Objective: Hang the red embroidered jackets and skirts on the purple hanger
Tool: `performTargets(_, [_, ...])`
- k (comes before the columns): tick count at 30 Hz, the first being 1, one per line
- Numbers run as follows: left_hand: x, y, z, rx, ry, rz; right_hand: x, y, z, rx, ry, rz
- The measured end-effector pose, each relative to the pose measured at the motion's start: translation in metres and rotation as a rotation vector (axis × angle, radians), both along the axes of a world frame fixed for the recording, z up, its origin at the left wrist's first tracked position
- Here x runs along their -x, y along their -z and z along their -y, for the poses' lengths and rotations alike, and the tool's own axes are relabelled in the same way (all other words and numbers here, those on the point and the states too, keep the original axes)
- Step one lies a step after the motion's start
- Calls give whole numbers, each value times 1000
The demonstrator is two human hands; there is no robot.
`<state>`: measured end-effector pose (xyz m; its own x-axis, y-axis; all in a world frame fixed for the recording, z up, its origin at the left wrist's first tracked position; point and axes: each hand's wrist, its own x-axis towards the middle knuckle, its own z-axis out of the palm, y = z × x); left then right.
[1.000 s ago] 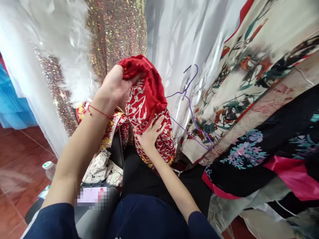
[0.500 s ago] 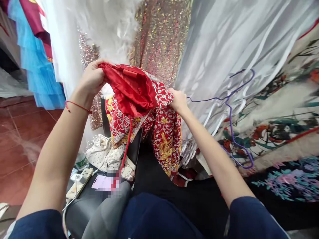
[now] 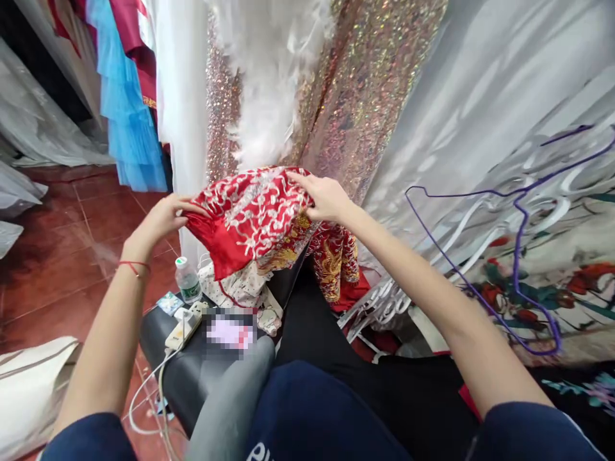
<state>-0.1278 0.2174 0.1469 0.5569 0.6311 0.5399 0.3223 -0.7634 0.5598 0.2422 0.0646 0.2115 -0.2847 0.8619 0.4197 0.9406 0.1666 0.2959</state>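
A red garment [image 3: 250, 218] with silver and gold embroidery is spread between my hands above a black stool [image 3: 192, 371]. My left hand [image 3: 161, 219] pinches its left edge, where the plain red lining shows. My right hand [image 3: 324, 197] grips the top right edge of the cloth. More of the same red embroidered cloth [image 3: 336, 262] hangs down below my right hand. A red string bracelet circles my left wrist.
A water bottle [image 3: 186, 280], a white power strip [image 3: 185, 325] with cables and a spotted white cloth [image 3: 240, 291] lie on the stool. A purple wire hanger [image 3: 519, 256] hangs at right among white hangers. Sequinned, white feathered, blue and floral garments surround me. A white bag [image 3: 29, 390] sits bottom left.
The view has swung left and down. Both hands have lowered and turned the red garment, so its embroidered side now faces up instead of the plain lining. My hands are farther apart.
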Motion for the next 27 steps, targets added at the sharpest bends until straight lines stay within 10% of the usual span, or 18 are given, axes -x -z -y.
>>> performTargets(6, [-48,86,-14,548,-121,181,14,32,24,64,-42,105])
performTargets(12, [-88,131,4,555,-204,319,9,47,24,5,-38,27])
performTargets(20, [-26,110,16,408,-194,206,25,52,25,21,-17,18])
performTargets(27, [-66,106,22,748,-292,369,83,71,30,58,-222,124])
